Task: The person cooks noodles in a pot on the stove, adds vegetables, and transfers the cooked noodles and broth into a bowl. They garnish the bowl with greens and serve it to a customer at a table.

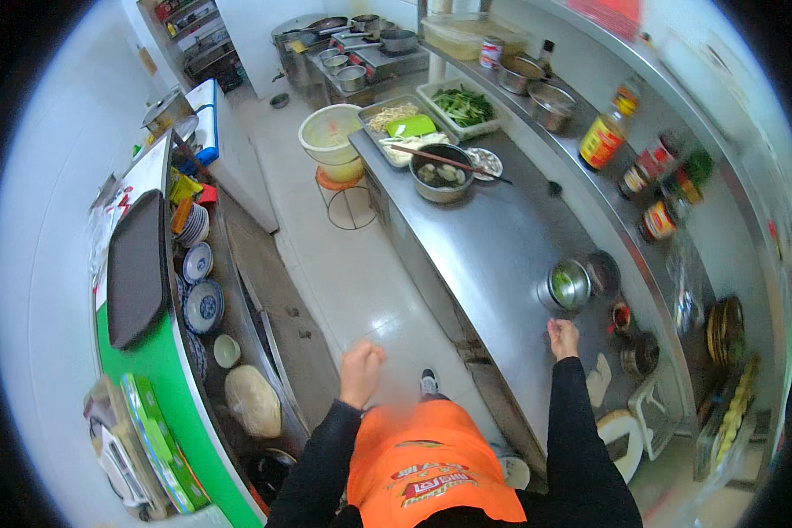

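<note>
My left hand point(362, 373) hangs over the aisle floor, its fingers curled in with nothing visible in them. My right hand point(563, 338) is over the stainless steel counter point(475, 264), fingers curled, just below a small steel bowl point(569, 284) with something green inside. Whether the fingers touch or grip the bowl or its handle cannot be told. Beside the bowl stands a dark round container point(602, 270), and nearer me a small jar with red contents point(622, 317). An orange apron point(435, 455) covers my front.
Along the counter stand a pot with chopsticks across it point(441, 185), a tray of ingredients point(376, 135) and a tub of leafy greens point(495, 125). Sauce bottles point(604, 135) line the shelf. A basin point(333, 148) sits on a stool in the aisle; bowls point(203, 307) fill the left cabinet.
</note>
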A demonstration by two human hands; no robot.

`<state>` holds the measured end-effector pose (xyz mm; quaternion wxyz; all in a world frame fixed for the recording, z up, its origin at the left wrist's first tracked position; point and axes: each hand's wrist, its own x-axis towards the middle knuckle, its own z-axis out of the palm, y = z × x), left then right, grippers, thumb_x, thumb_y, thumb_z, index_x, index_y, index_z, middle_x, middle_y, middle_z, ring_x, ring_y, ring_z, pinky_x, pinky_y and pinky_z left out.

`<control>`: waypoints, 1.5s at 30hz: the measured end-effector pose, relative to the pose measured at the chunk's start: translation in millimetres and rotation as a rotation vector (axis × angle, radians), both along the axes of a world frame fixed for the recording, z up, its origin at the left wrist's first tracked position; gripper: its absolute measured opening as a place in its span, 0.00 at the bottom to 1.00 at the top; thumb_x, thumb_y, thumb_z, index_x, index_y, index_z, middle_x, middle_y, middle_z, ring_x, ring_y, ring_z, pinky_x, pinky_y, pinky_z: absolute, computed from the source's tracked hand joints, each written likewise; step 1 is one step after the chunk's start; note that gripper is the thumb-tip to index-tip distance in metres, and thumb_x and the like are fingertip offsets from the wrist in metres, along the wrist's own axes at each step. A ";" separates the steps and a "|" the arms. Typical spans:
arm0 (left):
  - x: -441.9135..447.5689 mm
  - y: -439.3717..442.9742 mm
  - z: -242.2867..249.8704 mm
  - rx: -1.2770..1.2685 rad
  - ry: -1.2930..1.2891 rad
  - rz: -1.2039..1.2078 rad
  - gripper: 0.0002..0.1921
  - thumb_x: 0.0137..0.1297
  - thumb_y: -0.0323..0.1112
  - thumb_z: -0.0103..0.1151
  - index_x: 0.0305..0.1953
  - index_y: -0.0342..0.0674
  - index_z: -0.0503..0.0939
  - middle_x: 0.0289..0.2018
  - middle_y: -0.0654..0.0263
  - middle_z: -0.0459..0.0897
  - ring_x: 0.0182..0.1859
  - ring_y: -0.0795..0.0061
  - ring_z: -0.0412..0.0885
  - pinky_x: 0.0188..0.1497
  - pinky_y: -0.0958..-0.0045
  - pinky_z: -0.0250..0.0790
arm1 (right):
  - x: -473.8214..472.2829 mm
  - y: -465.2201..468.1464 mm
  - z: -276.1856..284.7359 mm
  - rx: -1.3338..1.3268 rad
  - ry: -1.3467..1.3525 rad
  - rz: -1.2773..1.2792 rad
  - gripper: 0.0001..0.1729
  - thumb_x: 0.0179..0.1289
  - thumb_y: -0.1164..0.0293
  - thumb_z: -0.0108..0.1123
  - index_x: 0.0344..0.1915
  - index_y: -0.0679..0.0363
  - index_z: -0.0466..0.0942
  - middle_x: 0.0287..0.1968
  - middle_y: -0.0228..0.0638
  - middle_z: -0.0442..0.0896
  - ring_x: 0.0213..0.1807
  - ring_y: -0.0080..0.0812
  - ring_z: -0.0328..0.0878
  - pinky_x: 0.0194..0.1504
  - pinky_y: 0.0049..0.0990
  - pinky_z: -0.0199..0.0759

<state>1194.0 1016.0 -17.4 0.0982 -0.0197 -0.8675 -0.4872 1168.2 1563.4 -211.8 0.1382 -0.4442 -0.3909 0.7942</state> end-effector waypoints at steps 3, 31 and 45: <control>-35.4 -43.7 -21.3 0.027 -0.165 0.103 0.10 0.64 0.24 0.49 0.26 0.33 0.80 0.21 0.56 0.80 0.24 0.67 0.80 0.29 0.66 0.69 | -58.7 8.6 -5.3 0.094 0.045 0.076 0.07 0.65 0.82 0.57 0.43 0.68 0.74 0.49 0.44 0.80 0.55 0.40 0.80 0.59 0.37 0.80; -672.1 -326.0 29.7 0.224 -0.045 0.127 0.07 0.62 0.25 0.51 0.27 0.34 0.79 0.24 0.57 0.80 0.28 0.61 0.81 0.33 0.65 0.71 | -699.0 -541.1 146.6 0.832 -0.147 1.736 0.26 0.74 0.55 0.61 0.25 0.65 0.81 0.20 0.35 0.84 0.21 0.27 0.82 0.27 0.31 0.75; -938.8 -455.0 26.0 0.187 -0.230 -0.359 0.11 0.66 0.33 0.48 0.31 0.34 0.78 0.24 0.51 0.79 0.26 0.55 0.80 0.33 0.60 0.72 | -842.3 -798.1 123.2 0.994 0.325 1.513 0.12 0.71 0.69 0.64 0.31 0.65 0.81 0.25 0.34 0.83 0.26 0.24 0.78 0.31 0.31 0.73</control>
